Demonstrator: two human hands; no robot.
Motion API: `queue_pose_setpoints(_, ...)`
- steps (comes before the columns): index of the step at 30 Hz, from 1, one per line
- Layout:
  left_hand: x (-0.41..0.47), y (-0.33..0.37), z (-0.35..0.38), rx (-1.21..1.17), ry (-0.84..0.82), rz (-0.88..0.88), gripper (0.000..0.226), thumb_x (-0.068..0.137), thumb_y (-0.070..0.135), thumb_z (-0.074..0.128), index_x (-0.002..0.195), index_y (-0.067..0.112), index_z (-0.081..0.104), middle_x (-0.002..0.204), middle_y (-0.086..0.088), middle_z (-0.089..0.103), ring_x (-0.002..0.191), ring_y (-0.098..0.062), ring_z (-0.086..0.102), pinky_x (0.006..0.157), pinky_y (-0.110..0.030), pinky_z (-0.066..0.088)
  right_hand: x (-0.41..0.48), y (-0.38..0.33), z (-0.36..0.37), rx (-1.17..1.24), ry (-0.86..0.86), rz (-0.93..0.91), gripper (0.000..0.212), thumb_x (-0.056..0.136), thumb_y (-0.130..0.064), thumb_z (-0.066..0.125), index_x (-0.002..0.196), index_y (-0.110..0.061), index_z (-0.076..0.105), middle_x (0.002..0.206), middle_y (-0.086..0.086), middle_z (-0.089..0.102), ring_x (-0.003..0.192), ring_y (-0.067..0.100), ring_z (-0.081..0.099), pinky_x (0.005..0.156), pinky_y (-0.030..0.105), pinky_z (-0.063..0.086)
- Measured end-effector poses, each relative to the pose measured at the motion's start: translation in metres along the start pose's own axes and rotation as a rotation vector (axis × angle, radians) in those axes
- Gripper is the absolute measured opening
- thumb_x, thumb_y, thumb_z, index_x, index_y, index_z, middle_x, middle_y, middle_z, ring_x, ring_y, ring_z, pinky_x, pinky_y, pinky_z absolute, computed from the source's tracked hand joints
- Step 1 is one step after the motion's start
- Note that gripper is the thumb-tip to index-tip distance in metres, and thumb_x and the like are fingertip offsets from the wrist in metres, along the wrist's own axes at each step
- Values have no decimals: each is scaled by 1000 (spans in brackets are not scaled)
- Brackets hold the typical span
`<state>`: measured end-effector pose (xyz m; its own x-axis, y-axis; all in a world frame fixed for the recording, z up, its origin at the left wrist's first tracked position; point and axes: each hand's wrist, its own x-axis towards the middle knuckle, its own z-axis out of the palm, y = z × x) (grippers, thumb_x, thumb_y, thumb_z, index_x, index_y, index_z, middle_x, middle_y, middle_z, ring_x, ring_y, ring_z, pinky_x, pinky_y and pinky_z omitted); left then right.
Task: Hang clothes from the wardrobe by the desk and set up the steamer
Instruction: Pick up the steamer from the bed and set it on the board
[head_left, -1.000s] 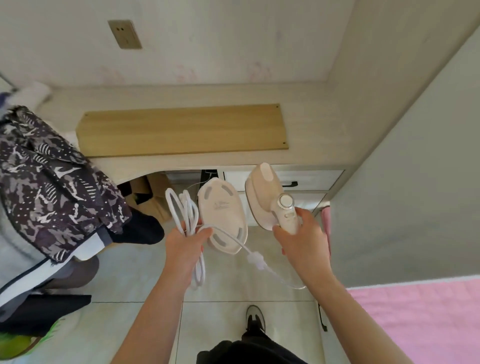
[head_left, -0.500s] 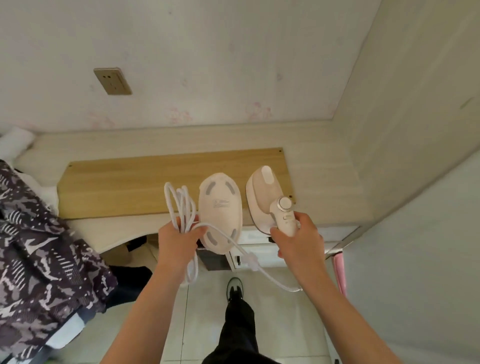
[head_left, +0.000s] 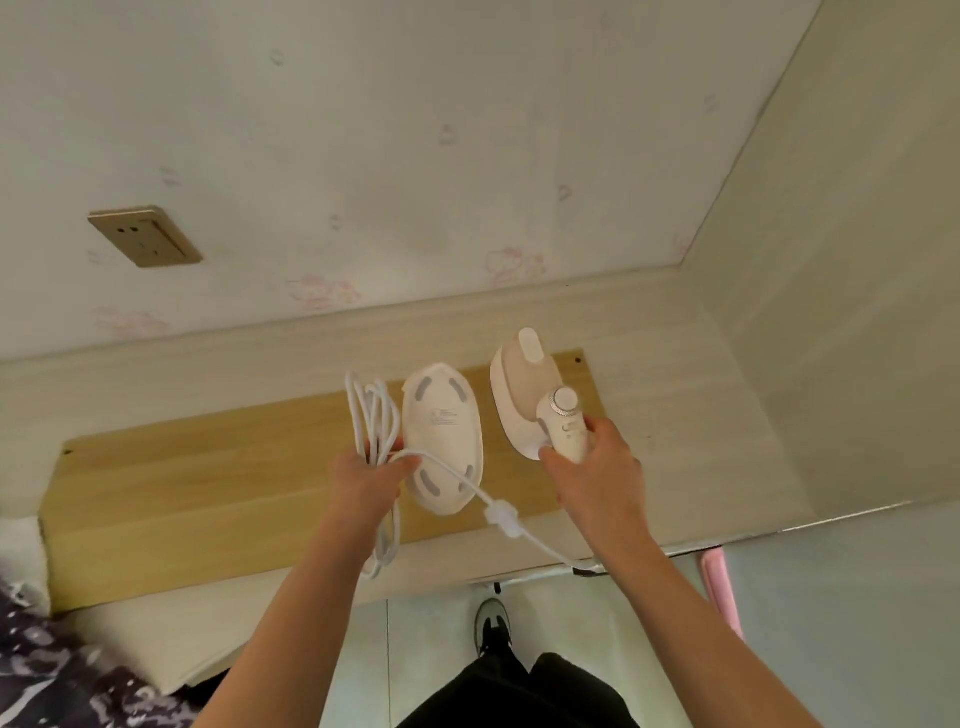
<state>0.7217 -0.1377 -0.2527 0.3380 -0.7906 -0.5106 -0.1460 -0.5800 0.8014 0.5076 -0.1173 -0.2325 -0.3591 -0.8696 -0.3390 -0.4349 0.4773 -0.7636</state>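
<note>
My right hand (head_left: 597, 478) grips the handle of a cream and pink handheld steamer (head_left: 535, 395), held over the desk (head_left: 649, 384). My left hand (head_left: 363, 478) holds the coiled white power cord (head_left: 371, 415) together with the steamer's oval cream base (head_left: 444, 436), underside facing me. A length of cord runs from the left hand under my right wrist. A camouflage-patterned garment (head_left: 67, 670) hangs at the lower left edge.
A light wooden board (head_left: 208, 493) lies on the desk top. A gold wall socket (head_left: 143, 236) sits on the wall above the desk, to the left. A wardrobe side panel (head_left: 831, 260) closes the right. My foot (head_left: 491, 623) stands on the tiled floor below.
I have stepped closer to the desk. Both hands, with steamer, base and cord, have risen from in front of the drawers to above the wooden board.
</note>
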Motion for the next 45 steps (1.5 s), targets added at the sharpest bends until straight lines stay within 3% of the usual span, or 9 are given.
queue_pose_setpoints(6, 28, -2, 26, 25, -45, -80, 14, 79, 7, 72, 92, 8, 71, 73, -8, 63, 57, -17, 53, 55, -27, 44, 17, 3, 5, -34, 10, 38, 46, 78, -28, 69, 119, -25, 51, 92, -5, 65, 80, 20, 65, 74, 44, 56)
queue_pose_setpoints(15, 42, -8, 71, 59, -60, -152, 9, 79, 8, 72, 85, 12, 67, 72, -6, 61, 59, -17, 54, 54, -27, 43, 32, 18, -8, -60, 14, 66, 46, 81, -28, 69, 123, -23, 51, 103, -3, 65, 92, 19, 62, 78, 35, 51)
queue_pose_setpoints(19, 42, -8, 89, 104, -87, -139, 8, 79, 7, 71, 78, 12, 65, 64, -4, 57, 54, -16, 51, 52, -26, 41, 37, 27, -17, -54, 25, 91, 46, 82, -28, 68, 123, -24, 51, 101, -5, 64, 91, 19, 61, 74, 32, 48)
queue_pose_setpoints(26, 45, -16, 116, 188, -92, -111, 16, 78, 12, 73, 88, 4, 64, 65, -6, 58, 55, -19, 52, 54, -28, 44, 44, 38, -27, -65, 27, 120, 44, 82, -29, 68, 122, -24, 50, 97, -6, 63, 87, 18, 61, 72, 31, 48)
queue_pose_setpoints(30, 48, -20, 121, 205, -81, -103, 17, 78, 11, 73, 91, 8, 63, 76, -7, 65, 62, -19, 58, 56, -28, 45, 46, 41, -27, -74, 11, 131, 43, 82, -29, 67, 122, -25, 50, 95, -6, 63, 86, 18, 62, 74, 34, 51)
queue_pose_setpoints(40, 50, -23, 118, 275, -42, -39, 13, 78, 16, 71, 89, 17, 64, 77, -2, 66, 68, -19, 61, 58, -28, 46, 46, 42, -15, -71, -54, 98, 48, 82, -28, 69, 125, -25, 49, 106, -3, 66, 92, 18, 63, 76, 32, 51)
queue_pose_setpoints(45, 54, -28, 92, 346, 8, 30, 8, 81, 16, 70, 85, 19, 63, 76, -3, 65, 68, -22, 60, 62, -33, 49, 44, 37, 2, -55, -88, 99, 47, 82, -27, 68, 125, -25, 50, 104, -5, 66, 89, 16, 63, 70, 29, 49)
